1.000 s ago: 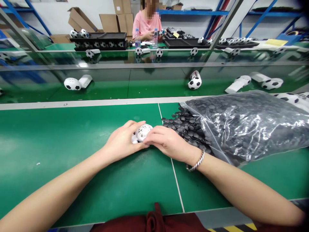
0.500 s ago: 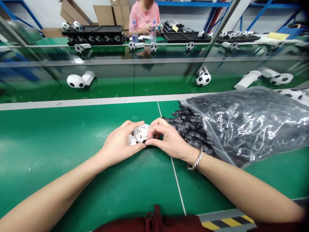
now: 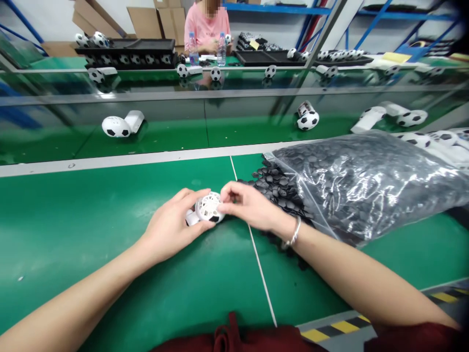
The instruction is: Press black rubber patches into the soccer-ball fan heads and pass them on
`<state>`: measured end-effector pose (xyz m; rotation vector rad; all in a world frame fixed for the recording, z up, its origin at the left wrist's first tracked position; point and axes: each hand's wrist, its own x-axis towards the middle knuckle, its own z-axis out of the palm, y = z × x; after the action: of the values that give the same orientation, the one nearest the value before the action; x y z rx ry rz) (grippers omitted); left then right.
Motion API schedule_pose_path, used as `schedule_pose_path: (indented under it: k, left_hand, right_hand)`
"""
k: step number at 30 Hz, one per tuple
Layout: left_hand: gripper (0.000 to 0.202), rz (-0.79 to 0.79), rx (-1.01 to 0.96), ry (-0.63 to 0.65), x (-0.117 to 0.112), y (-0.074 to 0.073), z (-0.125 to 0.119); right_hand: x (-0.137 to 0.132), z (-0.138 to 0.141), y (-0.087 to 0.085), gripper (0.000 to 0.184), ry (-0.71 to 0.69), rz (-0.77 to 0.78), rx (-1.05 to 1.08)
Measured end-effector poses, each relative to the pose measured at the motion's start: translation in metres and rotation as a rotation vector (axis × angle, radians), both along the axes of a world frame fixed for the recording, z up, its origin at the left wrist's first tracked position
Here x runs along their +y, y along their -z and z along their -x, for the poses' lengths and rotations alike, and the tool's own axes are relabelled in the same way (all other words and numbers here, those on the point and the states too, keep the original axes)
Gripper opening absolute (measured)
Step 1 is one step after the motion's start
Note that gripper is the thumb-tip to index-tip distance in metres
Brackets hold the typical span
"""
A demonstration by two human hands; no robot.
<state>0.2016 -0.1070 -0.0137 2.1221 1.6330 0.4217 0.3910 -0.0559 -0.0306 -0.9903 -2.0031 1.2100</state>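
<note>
Since the preceding frame, my right thumb has shifted off the black pentagonal patch [image 3: 215,219] to the right rim of the small round white plastic ball unit with a latticed face [image 3: 208,206]. The ball unit is over the near green table [image 3: 91,220]. My left hand [image 3: 166,222] grasps it, thumb near side, forefinger far side. My right hand [image 3: 252,205] is bent, fingertips at the right rim; I cannot tell whether they pinch a part. Governing relation: the ball unit lies directly left of my right fingertips, its long axis roughly left to right, the white block-shaped housing [image 3: 191,218] toward my left palm. Loose flat black plastic pieces [image 3: 280,186] lie right, nearer my right hand.
</note>
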Motion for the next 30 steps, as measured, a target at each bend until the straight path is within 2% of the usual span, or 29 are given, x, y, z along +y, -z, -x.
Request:
schedule_pose_path:
  k: [4, 7, 12, 16, 18, 22, 24, 25, 28, 30]
  left_hand:
    - [0.059, 0.053, 0.039, 0.011, 0.002, -0.002, 0.002]
    - [0.054, 0.072, 0.07, 0.035, 0.006, -0.003, 0.004]
    - [0.053, -0.013, 0.138, 0.127, 0.013, -0.003, 0.011]
    - [0.054, -0.067, 0.152, 0.209, 0.015, -0.002, 0.016]
    - [0.055, -0.075, 0.145, 0.235, 0.016, -0.001, 0.018]
    - [0.056, -0.072, 0.137, 0.229, 0.016, 0.0, 0.019]
    - [0.056, -0.066, 0.138, 0.225, 0.016, 0.001, 0.019]
    - [0.055, -0.063, 0.139, 0.224, 0.016, 0.0, 0.019]
    - [0.056, -0.067, 0.154, 0.213, 0.014, -0.001, 0.017]
    - [0.056, -0.08, 0.169, 0.193, 0.011, -0.003, 0.014]
  right_hand:
    - [0.031, -0.018, -0.002, 0.01, 0.217, -0.251, -0.366]
    - [0.043, -0.025, 0.004, 0.009, 0.236, -0.334, -0.576]
    - [0.04, -0.027, 0.004, 0.008, 0.201, -0.283, -0.589]
    - [0.03, -0.028, -0.003, 0.009, 0.227, -0.32, -0.58]
    - [0.024, -0.028, -0.007, 0.01, 0.193, -0.224, -0.438]
    - [0.012, -0.025, -0.015, 0.012, 0.032, 0.202, -0.091]
    - [0.007, -0.025, -0.018, 0.015, -0.016, 0.263, -0.028]
    - [0.005, -0.024, -0.019, 0.015, -0.015, 0.208, -0.032]
    - [0.0, -0.023, -0.02, 0.012, 0.028, -0.183, -0.128]
    - [-0.003, -0.022, -0.019, 0.01, -0.006, -0.377, -0.174]
